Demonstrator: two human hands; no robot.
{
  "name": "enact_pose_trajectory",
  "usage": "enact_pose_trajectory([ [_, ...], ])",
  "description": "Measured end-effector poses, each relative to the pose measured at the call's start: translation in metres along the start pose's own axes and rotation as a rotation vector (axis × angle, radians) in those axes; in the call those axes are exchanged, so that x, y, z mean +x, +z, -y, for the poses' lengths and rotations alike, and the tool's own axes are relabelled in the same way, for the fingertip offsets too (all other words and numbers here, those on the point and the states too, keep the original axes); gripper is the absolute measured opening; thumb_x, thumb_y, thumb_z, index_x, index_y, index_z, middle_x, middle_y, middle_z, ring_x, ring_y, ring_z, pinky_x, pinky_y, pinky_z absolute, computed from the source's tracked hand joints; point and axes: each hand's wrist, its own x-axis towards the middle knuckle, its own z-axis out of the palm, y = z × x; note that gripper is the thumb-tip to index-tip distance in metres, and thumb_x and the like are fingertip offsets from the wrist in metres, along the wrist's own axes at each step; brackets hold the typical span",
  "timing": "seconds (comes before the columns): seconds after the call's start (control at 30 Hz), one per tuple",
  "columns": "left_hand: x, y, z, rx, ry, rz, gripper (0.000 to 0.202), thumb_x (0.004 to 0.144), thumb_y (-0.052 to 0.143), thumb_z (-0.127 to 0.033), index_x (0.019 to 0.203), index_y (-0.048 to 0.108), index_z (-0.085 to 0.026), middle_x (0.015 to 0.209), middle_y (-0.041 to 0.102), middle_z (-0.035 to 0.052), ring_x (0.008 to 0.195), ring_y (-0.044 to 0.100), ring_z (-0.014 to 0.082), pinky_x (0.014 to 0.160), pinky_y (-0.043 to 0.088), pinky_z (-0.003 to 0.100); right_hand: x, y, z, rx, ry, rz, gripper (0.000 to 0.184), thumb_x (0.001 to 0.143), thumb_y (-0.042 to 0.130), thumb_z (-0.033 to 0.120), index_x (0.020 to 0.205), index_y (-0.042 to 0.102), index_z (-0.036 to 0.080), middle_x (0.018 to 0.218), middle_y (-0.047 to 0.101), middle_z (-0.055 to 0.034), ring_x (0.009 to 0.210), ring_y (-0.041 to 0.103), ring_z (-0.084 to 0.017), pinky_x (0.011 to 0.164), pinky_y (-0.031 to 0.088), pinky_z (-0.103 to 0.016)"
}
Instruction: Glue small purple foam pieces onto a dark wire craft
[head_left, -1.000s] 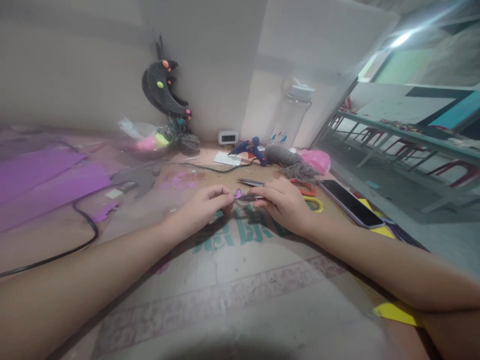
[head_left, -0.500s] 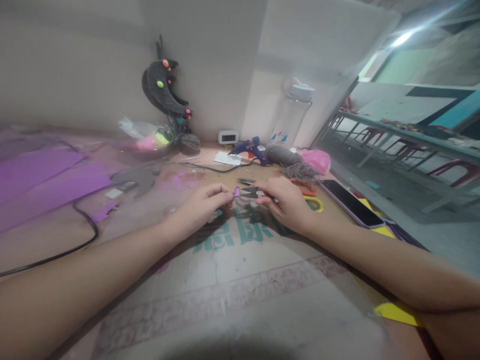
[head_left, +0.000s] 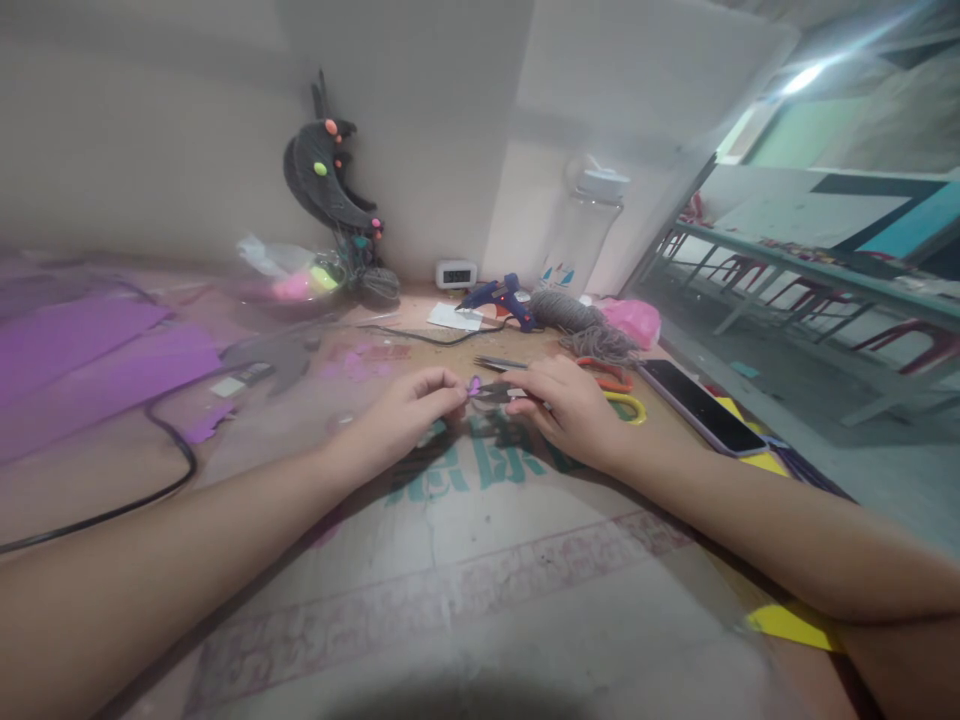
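Note:
A small purple piece (head_left: 474, 386) pokes out from the pinched fingertips of my left hand (head_left: 431, 393). My right hand (head_left: 564, 405) is closed around small dark-bladed snips (head_left: 493, 392), their tips together at the purple piece. Whether the blades bite into it is too small to tell. The grip of the snips is mostly hidden by my fingers. Just behind my right hand lie scissors with an orange handle (head_left: 611, 376). A yellow handle loop (head_left: 630, 407) shows beside that hand, its other parts covered.
Purple sheets (head_left: 105, 350) and a black cord (head_left: 184, 450) lie left. At the back are a glue gun (head_left: 499, 297), grey yarn (head_left: 574, 315), a small clock (head_left: 456, 274) and a clear bottle (head_left: 581, 235). A phone (head_left: 701, 405) lies right. A dark crescent ornament (head_left: 319, 175) stands back left.
The snips' blades were apart beside the purple piece and are now closed together. Both hands have stayed nearly in place.

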Motion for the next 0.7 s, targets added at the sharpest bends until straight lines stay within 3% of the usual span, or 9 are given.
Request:
enact_pose_trajectory([
  [0.4,0.001,-0.0003,0.0011,0.009,0.002,0.017,0.021,0.084,0.051,-0.035,0.07,0.056,-0.02,0.07,0.062,-0.0002,0.068,0.055,0.016,0.066,0.041,0.027,-0.0005,0.0012,-0.002,-0.02,-0.049,-0.035,0.042,0.097,0.038,0.045,0.1,0.067,0.014,0.07,0.065,-0.0056,0.068,0.055,-0.017,0.063,0.034,-0.029],
  [0.7,0.0013,-0.0001,0.0026,-0.008,-0.008,0.016,0.022,0.084,0.05,-0.037,0.071,0.057,-0.02,0.07,0.062,0.0001,0.066,0.054,0.0156,0.063,0.04,0.027,-0.0035,0.0018,-0.0021,0.122,0.129,-0.064,0.04,0.096,0.041,0.046,0.111,0.063,0.016,0.089,0.07,-0.0101,0.08,0.062,-0.021,0.071,0.045,-0.033],
])
